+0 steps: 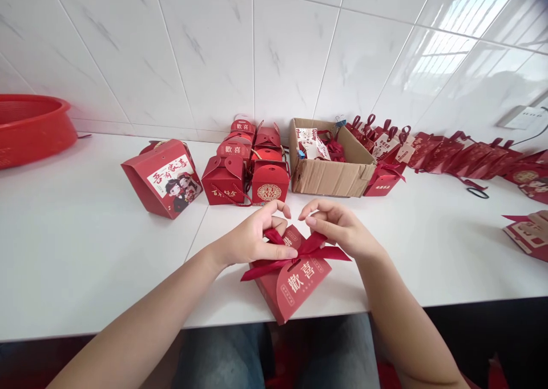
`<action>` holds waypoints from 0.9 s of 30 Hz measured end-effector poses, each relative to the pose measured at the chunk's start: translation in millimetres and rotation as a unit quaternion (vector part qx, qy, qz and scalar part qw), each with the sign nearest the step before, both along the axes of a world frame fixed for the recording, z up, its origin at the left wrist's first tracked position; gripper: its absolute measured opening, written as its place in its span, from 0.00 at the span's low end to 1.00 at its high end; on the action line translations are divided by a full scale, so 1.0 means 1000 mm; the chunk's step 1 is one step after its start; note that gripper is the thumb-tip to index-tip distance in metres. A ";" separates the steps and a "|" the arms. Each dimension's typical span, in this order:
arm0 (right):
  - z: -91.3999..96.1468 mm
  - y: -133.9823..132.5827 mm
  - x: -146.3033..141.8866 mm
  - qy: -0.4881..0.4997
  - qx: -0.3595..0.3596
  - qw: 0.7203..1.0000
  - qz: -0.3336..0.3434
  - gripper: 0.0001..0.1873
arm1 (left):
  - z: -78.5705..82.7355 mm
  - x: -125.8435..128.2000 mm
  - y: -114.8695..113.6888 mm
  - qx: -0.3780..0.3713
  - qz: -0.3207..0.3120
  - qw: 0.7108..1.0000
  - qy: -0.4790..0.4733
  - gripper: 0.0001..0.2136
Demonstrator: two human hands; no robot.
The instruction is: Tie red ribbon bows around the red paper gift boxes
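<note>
A red gift box (pixel 303 280) with light Chinese characters lies flat near the table's front edge. Across its top runs a dark red ribbon (pixel 307 246) tied into a bow, its tails sticking out to both sides. My left hand (pixel 261 237) has its thumb pressed near the knot and its fingers curled around the left loop. On the other side, my right hand (pixel 340 229) pinches the right loop, thumb against bent fingers. The two index fingertips nearly meet above the box.
Behind stand several small red boxes (pixel 225 180), a larger red box (pixel 165 177) and a cardboard carton (pixel 331 177) of ribbons and cards. Red bags (pixel 454 155) line the wall rightward, near black scissors (pixel 477 192). A red basin (pixel 34 132) sits left. Another person's hand (pixel 540 224) touches a box at right.
</note>
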State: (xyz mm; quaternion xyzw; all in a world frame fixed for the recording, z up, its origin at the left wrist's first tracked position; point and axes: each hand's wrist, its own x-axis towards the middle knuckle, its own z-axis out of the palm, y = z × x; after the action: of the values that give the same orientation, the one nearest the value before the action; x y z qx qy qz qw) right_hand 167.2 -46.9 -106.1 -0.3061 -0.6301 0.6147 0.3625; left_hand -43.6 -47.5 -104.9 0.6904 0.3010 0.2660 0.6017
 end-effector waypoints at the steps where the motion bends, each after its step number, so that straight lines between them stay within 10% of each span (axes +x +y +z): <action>1: -0.001 0.001 0.000 0.014 -0.002 1.000 0.007 0.10 | 0.000 0.000 -0.001 0.003 0.002 1.000 0.003 0.19; 27: -0.012 0.008 -0.006 0.101 0.015 0.995 0.002 0.12 | 0.003 0.000 -0.001 0.124 0.022 0.985 0.114 0.10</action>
State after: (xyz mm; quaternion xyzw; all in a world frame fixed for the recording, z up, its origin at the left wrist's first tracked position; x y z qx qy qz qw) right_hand 160.7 -38.5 -118.6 -0.2357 -0.6002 0.6336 0.4275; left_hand -43.6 -48.2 -102.0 0.7785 0.3475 0.2343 0.4672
